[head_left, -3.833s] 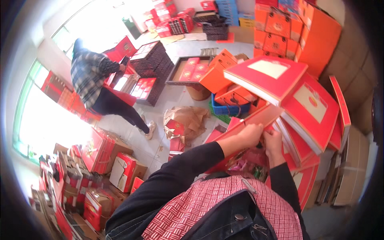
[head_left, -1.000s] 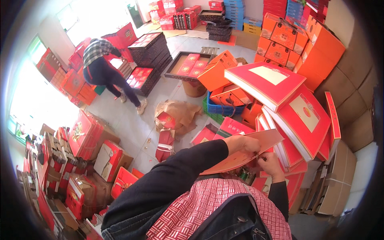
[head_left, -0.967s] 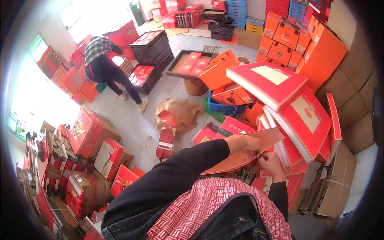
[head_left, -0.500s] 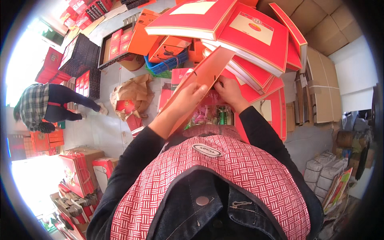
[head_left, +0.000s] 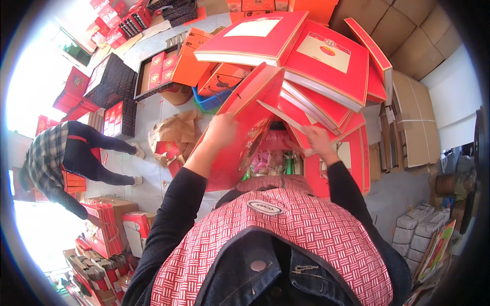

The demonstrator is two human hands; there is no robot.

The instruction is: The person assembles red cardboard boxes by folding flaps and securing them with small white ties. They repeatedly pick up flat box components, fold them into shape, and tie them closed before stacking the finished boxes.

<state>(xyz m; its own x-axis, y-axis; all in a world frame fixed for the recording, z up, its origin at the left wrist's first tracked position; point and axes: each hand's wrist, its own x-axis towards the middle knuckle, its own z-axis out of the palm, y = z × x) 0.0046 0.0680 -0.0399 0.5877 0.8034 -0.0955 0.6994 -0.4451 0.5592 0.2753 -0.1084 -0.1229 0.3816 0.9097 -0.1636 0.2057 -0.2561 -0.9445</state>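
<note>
A red cardboard gift bag (head_left: pixel 227 163) stands tilted in front of my apron, its two sides spread apart at the top. Its left panel, with a small dark slit near the upper edge, is gripped by my left hand (head_left: pixel 219 133), which is a little blurred. My right hand (head_left: pixel 320 142) is closed on the pale edge of the opposite panel (head_left: pixel 280 115). Between the panels, low down, pink and green packets (head_left: pixel 270 160) show; whether they lie inside the bag or beyond it I cannot tell.
Large red boxes (head_left: pixel 326 56) are heaped ahead, beside orange boxes (head_left: pixel 189 60) and a blue basket (head_left: pixel 212 99). Crumpled brown paper (head_left: pixel 174 131) lies on the floor to the left. A person (head_left: pixel 66 158) in a checked shirt bends at far left. Flattened cartons (head_left: pixel 411 115) stand at right.
My hands have moved apart, pulling the bag's two panels open. The left hand went left, the right hand right and down. The person at far left now reaches down toward red boxes.
</note>
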